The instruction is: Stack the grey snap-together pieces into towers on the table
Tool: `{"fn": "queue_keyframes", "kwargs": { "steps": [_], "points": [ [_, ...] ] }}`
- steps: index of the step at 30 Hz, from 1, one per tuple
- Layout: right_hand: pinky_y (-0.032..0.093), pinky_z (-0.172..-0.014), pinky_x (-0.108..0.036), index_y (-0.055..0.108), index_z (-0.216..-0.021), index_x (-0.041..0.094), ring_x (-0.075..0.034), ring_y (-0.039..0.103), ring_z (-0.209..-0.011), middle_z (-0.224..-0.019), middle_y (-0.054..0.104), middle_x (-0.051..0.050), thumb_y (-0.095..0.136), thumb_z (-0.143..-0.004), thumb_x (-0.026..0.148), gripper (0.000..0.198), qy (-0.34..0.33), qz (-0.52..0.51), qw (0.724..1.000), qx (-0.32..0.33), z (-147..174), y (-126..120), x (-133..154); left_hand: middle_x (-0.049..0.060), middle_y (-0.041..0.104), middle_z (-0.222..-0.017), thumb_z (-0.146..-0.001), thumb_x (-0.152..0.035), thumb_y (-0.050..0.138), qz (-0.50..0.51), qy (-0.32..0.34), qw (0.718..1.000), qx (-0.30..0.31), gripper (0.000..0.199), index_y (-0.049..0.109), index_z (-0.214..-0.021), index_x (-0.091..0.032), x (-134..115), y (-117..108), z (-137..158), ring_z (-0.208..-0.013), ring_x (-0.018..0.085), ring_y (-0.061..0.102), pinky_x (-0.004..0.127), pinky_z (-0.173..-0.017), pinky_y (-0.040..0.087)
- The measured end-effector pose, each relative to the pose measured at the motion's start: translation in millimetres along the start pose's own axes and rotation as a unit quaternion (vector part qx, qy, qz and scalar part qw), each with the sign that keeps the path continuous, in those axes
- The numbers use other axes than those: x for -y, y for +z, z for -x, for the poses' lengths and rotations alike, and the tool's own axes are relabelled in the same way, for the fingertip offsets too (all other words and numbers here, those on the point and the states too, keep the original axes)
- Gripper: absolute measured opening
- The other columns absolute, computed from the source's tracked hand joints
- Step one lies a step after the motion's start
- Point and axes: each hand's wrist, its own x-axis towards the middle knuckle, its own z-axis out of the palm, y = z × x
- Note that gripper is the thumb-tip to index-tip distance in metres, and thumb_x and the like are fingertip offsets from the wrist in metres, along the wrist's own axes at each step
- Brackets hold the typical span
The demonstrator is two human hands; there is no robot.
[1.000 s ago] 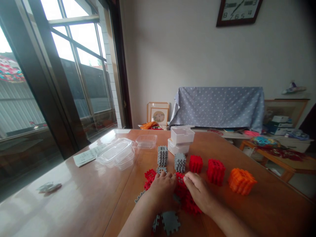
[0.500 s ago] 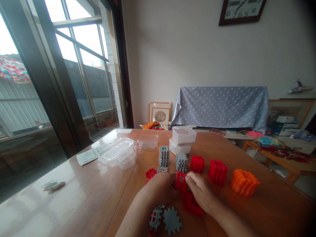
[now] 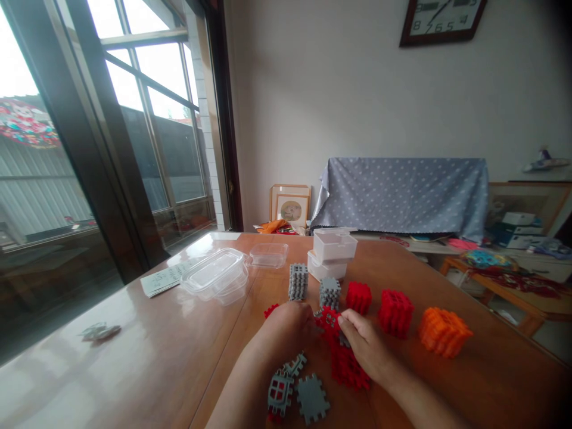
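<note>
In the middle of the table, my right hand (image 3: 361, 336) pinches a red interlocking building tile (image 3: 329, 317) between thumb and fingers. My left hand (image 3: 295, 317) is closed at the left side of the same piece, where a bit of grey shows; its fingertips are mostly hidden. Below the hands lies a stack of red tiles (image 3: 351, 369), partly covered by my right hand. Nearer to me are a flat grey tile (image 3: 313, 398), a grey tile with a window frame (image 3: 280, 392) on something red, and a slim grey piece (image 3: 295, 363). Another red tile (image 3: 270, 310) peeks out behind my left wrist.
Behind the hands stand grey tile stacks (image 3: 298, 281), red stacks (image 3: 395, 313) and an orange stack (image 3: 444, 332). Farther back are white lidded boxes (image 3: 334, 247) and clear plastic containers (image 3: 217, 274). Paper (image 3: 161, 281) and a small crumpled packet (image 3: 100, 332) lie at left.
The red tile between my hands has turned and tilted. My left hand has moved slightly up and covers the grey piece behind it. The slim grey piece shows more fully.
</note>
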Motion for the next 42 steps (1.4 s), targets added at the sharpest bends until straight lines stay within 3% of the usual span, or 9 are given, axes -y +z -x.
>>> {"fn": "queue_keyframes", "kwargs": {
  "steps": [5,11,16,20,22,26,30,38,42],
  "points": [
    [0.043,-0.067,-0.029,0.05,-0.074,0.024,-0.019,0.055,-0.072,-0.07,0.056,0.0,0.042,-0.102,0.056,0.044,-0.037,0.034,0.999,0.006,1.1,0.7,2.0,0.007,0.069,-0.085,-0.084,-0.017,0.059,-0.024,0.055,0.997,-0.053,0.011,0.064,-0.075,-0.021,4.4,-6.4,-1.3,-0.085,0.022,0.058,0.031,-0.075,0.039],
    [0.045,-0.08,-0.034,0.06,-0.082,0.023,-0.022,0.06,-0.085,-0.083,0.065,-0.003,0.041,-0.105,0.047,0.039,-0.09,0.079,0.992,0.038,2.7,2.4,6.6,0.0,0.057,-0.069,-0.089,-0.031,0.056,0.139,-0.041,0.986,-0.088,0.018,0.057,-0.075,-0.02,16.0,-0.9,-10.9,-0.063,0.014,0.048,0.026,-0.059,0.033],
    [0.047,-0.084,-0.035,0.07,-0.094,0.025,-0.023,0.063,-0.092,-0.092,0.07,-0.004,0.047,-0.105,0.046,0.032,-0.122,0.07,0.988,0.066,7.3,3.8,20.5,-0.001,0.057,-0.066,-0.086,-0.041,0.06,0.296,-0.099,0.943,-0.114,0.025,0.059,-0.077,-0.018,19.9,10.8,-21.5,-0.06,0.013,0.048,0.026,-0.059,0.036],
    [0.05,-0.083,-0.036,0.069,-0.091,0.025,-0.023,0.065,-0.091,-0.091,0.07,-0.004,0.052,-0.102,0.045,0.029,-0.129,0.057,0.99,0.017,8.7,4.2,20.5,-0.002,0.054,-0.063,-0.082,-0.046,0.066,0.389,-0.121,0.907,-0.104,0.029,0.057,-0.076,-0.018,15.5,16.7,-21.7,-0.056,0.011,0.045,0.025,-0.057,0.035],
    [0.053,-0.088,-0.038,0.068,-0.102,0.025,-0.024,0.066,-0.096,-0.099,0.071,-0.005,0.056,-0.1,0.045,0.024,-0.115,0.046,0.992,-0.029,8.1,2.9,17.5,-0.003,0.052,-0.061,-0.08,-0.046,0.069,0.414,-0.123,0.897,-0.096,0.03,0.057,-0.076,-0.019,14.0,18.7,-21.3,-0.054,0.01,0.044,0.024,-0.055,0.034],
    [0.049,-0.107,-0.043,0.055,-0.136,0.027,-0.027,0.061,-0.123,-0.131,0.064,-0.009,0.065,-0.094,0.046,0.046,-0.119,0.052,0.99,-0.062,5.1,-1.6,19.3,-0.004,0.052,-0.06,-0.077,-0.042,0.071,0.424,-0.119,0.893,-0.09,0.027,0.057,-0.076,-0.019,15.0,21.6,-22.8,-0.054,0.01,0.043,0.024,-0.055,0.033],
    [0.044,-0.114,-0.046,0.05,-0.145,0.029,-0.03,0.052,-0.136,-0.146,0.053,-0.01,0.069,-0.09,0.044,0.06,-0.139,0.108,0.984,-0.024,0.6,-5.6,34.1,-0.004,0.051,-0.06,-0.075,-0.04,0.073,0.433,-0.107,0.891,-0.083,0.027,0.056,-0.074,-0.018,17.0,23.1,-23.7,-0.054,0.009,0.043,0.024,-0.056,0.033],
    [0.05,-0.102,-0.043,0.065,-0.134,0.026,-0.029,0.06,-0.118,-0.127,0.068,-0.009,0.073,-0.085,0.032,0.05,-0.141,0.179,0.971,0.072,-13.0,-16.1,61.6,-0.006,0.051,-0.061,-0.072,-0.042,0.077,0.463,-0.109,0.876,-0.076,0.033,0.057,-0.08,-0.018,14.1,24.0,-21.8,-0.054,0.008,0.042,0.023,-0.055,0.03],
    [0.048,-0.104,-0.044,0.068,-0.132,0.024,-0.03,0.06,-0.12,-0.128,0.07,-0.011,0.073,-0.084,0.033,0.049,-0.144,0.2,0.966,0.072,-34.3,-30.6,60.5,0.0,0.064,-0.071,-0.073,-0.047,0.077,0.472,-0.121,0.866,-0.116,0.038,0.058,-0.084,-0.018,14.5,20.7,-23.2,-0.061,0.011,0.055,0.024,-0.061,0.038]
  ]
}}
